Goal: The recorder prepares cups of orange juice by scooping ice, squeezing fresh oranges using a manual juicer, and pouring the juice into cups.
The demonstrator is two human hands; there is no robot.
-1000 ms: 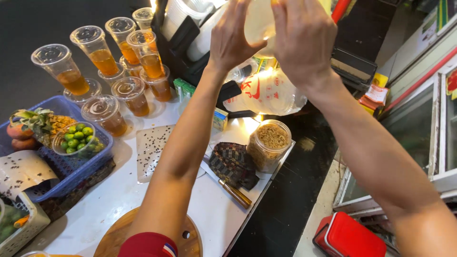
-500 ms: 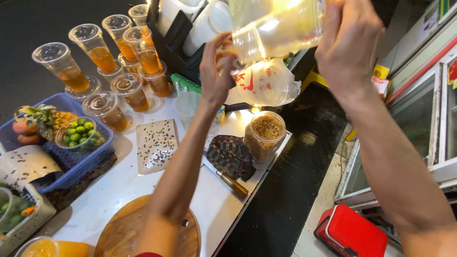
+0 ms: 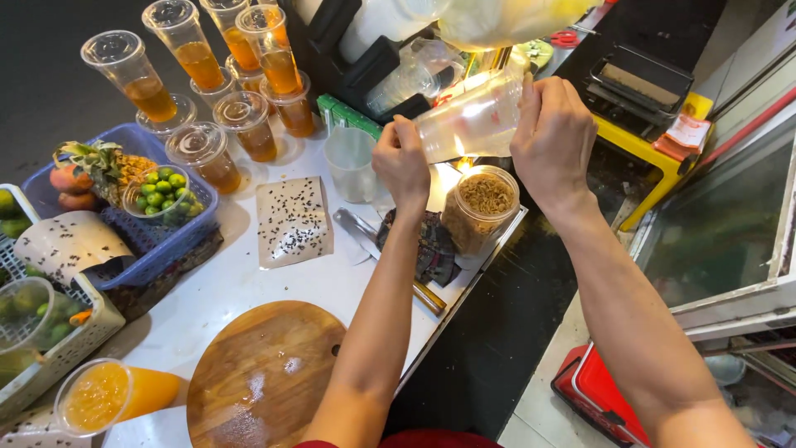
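Both my hands hold a stack of clear plastic cups (image 3: 474, 120) lying sideways above the white counter. My left hand (image 3: 401, 162) grips its open end on the left, my right hand (image 3: 554, 137) wraps its right end. Below them stand a single clear cup (image 3: 351, 164) and an open jar of brown granules (image 3: 481, 207). A dark folded cloth (image 3: 429, 249) lies under my left forearm.
Lidded cups of amber drink (image 3: 203, 79) crowd the far left. A blue basket (image 3: 157, 241) holds pineapple and green limes. A round wooden board (image 3: 264, 377), an orange juice cup (image 3: 112, 394), a speckled sheet (image 3: 292, 220) and tongs (image 3: 356, 228) lie on the counter (image 3: 249, 286). A red case (image 3: 597, 394) sits on the floor.
My hands have come down from overhead with the stack of cups, which now lies sideways just above the jar. My left hand has closed on its open end.
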